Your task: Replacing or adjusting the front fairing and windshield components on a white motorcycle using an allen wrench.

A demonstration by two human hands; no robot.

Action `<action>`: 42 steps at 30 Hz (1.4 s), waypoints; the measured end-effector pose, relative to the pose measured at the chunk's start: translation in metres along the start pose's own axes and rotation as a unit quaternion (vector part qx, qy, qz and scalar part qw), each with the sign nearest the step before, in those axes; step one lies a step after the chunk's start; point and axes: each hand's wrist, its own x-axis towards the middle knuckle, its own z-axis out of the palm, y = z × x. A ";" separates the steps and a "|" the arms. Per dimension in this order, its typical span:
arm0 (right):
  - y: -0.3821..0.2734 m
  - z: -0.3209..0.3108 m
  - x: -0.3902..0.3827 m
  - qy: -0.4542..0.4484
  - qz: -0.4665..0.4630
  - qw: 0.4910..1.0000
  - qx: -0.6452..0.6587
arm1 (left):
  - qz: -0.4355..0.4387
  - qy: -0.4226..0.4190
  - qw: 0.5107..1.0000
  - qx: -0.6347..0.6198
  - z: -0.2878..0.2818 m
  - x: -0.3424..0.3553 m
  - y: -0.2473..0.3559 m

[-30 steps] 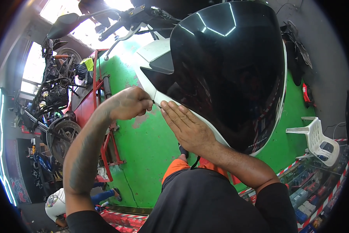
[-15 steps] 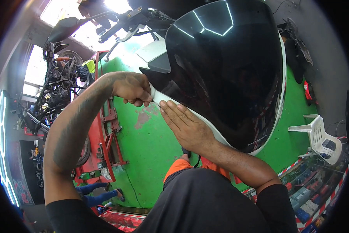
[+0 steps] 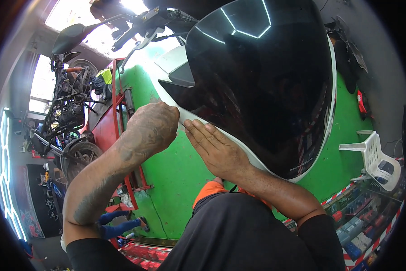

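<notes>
A large white fairing (image 3: 173, 100) with a dark glossy screen (image 3: 257, 77) fills the upper right of the view. My left hand (image 3: 153, 126) is closed at the fairing's lower left edge, back upward; whatever its fingers grip is hidden beneath it. Just to its right, my right hand (image 3: 214, 149) lies with fingers straight and flat along the white rim, fingertips close to the left fist. Above the fairing are a handlebar lever (image 3: 139, 45) and a black mirror (image 3: 69, 38).
A stripped motorcycle (image 3: 67, 104) stands on a red lift (image 3: 101, 142) at left. Another person's jeans-clad leg (image 3: 119, 230) shows behind my left arm. A white plastic chair (image 3: 375, 158) is at right on the green floor (image 3: 176, 194), near a glass display case (image 3: 361, 226).
My left hand first rose with the elbow swinging outward, then came lower, turned with its back more upward. My right hand has stayed on the rim, shifting very slightly left.
</notes>
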 end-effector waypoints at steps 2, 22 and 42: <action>0.001 0.001 -0.001 0.002 0.000 1.000 -0.002 | -0.015 -0.006 1.000 0.002 0.001 0.001 0.007; 0.002 -0.004 0.002 -0.035 -0.012 0.999 -0.030 | 0.033 0.337 0.647 -0.683 0.086 -0.048 -0.046; 0.000 -0.006 0.004 -0.036 0.000 0.999 -0.007 | -0.109 0.269 0.948 -0.134 0.051 -0.018 0.012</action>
